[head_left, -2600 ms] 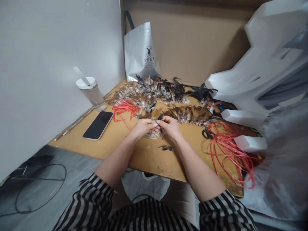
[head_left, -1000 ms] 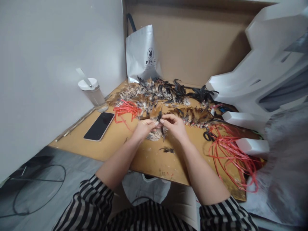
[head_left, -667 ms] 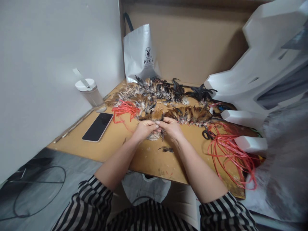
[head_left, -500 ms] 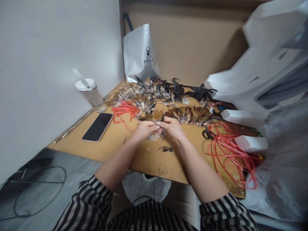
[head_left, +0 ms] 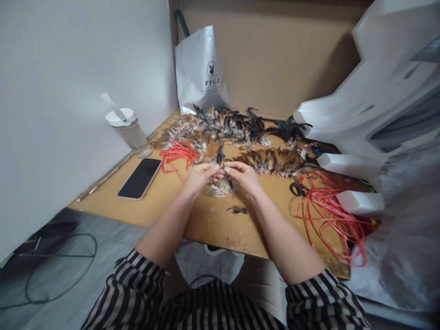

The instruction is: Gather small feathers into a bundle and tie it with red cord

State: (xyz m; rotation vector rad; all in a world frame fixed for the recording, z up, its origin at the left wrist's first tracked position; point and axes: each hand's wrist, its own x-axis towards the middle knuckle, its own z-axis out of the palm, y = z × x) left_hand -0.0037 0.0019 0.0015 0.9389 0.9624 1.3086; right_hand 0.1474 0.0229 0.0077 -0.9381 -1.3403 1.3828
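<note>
1. We see our left hand [head_left: 199, 178] over the table [head_left: 154, 197], thumb and fingers pinched together, seemingly gripping a tuft of feathers [head_left: 217, 153] whose dark tip stands up above the fingertips.
2. Our right hand [head_left: 243, 178] is just beside it, fingers curled and thumb pressed in toward them; we cannot tell what, if anything, is between them.
3. Below our fingers we see pale feathers [head_left: 219, 189], and nearer to us a few small dark feathers [head_left: 238, 210] lie on the table.
4. Beyond our right hand runs a row of brown feathers [head_left: 275, 160]; farther back we have a mixed heap of feathers [head_left: 227, 126], with black feathers [head_left: 288, 128] toward its right end.
5. To our left lie a bundle of red strips [head_left: 180, 152] and a phone [head_left: 140, 178], face up with a dark screen; behind the phone stands a cup [head_left: 132, 135] with a white lid.
6. To our right, black scissors [head_left: 298, 188] lie beside a loose tangle of red strands [head_left: 330, 215].
7. At the back we see a silver bag [head_left: 197, 73], standing upright behind the heap.
</note>
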